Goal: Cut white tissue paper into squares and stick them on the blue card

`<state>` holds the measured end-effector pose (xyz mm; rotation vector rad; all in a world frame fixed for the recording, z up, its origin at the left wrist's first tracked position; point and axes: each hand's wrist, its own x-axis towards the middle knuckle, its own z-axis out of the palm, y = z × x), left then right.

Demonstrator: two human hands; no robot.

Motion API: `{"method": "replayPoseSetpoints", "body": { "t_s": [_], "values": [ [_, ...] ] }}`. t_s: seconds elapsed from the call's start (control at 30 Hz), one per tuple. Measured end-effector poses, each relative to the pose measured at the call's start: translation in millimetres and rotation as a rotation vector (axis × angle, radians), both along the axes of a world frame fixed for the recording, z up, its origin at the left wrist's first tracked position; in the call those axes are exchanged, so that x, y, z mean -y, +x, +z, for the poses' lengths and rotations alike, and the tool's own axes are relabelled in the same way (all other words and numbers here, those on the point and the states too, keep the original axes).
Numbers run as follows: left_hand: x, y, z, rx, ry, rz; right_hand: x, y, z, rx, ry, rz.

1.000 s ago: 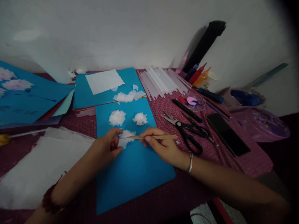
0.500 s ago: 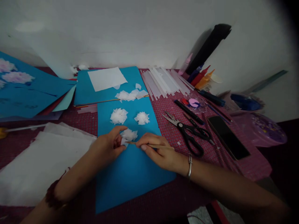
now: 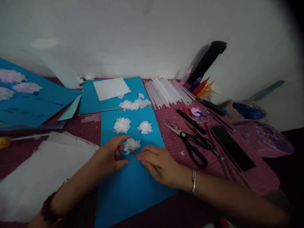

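Observation:
A blue sheet [image 3: 123, 196] lies before me with three white paper tufts on it. Two of them, the left tuft [image 3: 122, 125] and the right tuft [image 3: 145, 127], sit side by side. The nearest tuft [image 3: 131, 145] is between my hands. My left hand [image 3: 114, 155] is beside it, thumb and forefinger apart, with nothing visible between them. My right hand [image 3: 159, 164] pinches a thin wooden stick [image 3: 134, 152], whose tip touches the lower edge of that tuft.
Scissors [image 3: 187, 136], a black marker [image 3: 191, 121] and a phone [image 3: 232, 147] lie to the right. Behind are white strips [image 3: 163, 90] and loose paper pieces [image 3: 134, 104]. White sheets [image 3: 42, 171] lie left; glue bottles [image 3: 201, 87] stand at the back right.
The white piece at my left fingertips is now against the nearest tuft, and those fingers have come apart. The stick is tilted more steeply. The whole view has shifted, with the table lower in it.

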<state>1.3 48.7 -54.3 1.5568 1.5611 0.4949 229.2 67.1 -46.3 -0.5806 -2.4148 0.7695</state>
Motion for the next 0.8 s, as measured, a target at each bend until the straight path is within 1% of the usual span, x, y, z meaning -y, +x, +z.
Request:
{"method": "replayPoseSetpoints", "body": {
  "t_s": [0.1,0.17,0.23,0.3,0.33,0.37,0.43,0.47,0.5,0.53,0.57,0.6,0.67,0.73,0.8],
  "values": [
    [-1,0,-0.7,0.019,0.003,-0.002,4,0,-0.4,0.202,0.196,0.08],
    [-1,2,-0.6,0.033,-0.003,0.001,6,-1,1.4,0.309,0.284,0.116],
    [1,3,0.2,0.046,-0.002,0.01,8,0,4.0,0.364,0.302,0.13],
    [4,3,3.3,0.09,-0.011,0.026,9,2,5.7,0.293,0.245,0.127],
    [4,1,6.4,0.13,-0.028,0.038,9,3,5.7,0.204,0.166,0.108],
    [3,-2,10.8,0.173,-0.048,0.051,9,4,4.8,0.092,0.051,0.066],
    [-6,-11,23.2,0.223,-0.041,0.1,7,4,0.8,-0.165,-0.284,-0.071],
    [-14,-17,30.8,0.21,-0.002,0.134,5,3,-1.9,-0.273,-0.472,-0.152],
    [-24,-22,38.7,0.169,0.055,0.162,2,2,-4.7,-0.358,-0.646,-0.203],
    [-37,-26,46.2,0.105,0.121,0.184,0,0,-7.3,-0.419,-0.788,-0.228],
    [-51,-28,52.5,0.026,0.181,0.193,-3,-2,-9.5,-0.454,-0.896,-0.229],
    [-65,-29,57.1,-0.064,0.229,0.185,-5,-3,-11.1,-0.468,-0.967,-0.212],
    [-94,-26,59.7,-0.256,0.326,0.145,-9,-5,-13.2,-0.469,-1.025,-0.183],
    [-117,-17,54.1,-0.39,0.445,0.071,-11,-6,-13.9,-0.462,-1.049,-0.17],
    [-135,-5,44.4,-0.43,0.499,-0.017,-12,-6,-13.3,-0.465,-1.075,-0.173]
  ]
}}
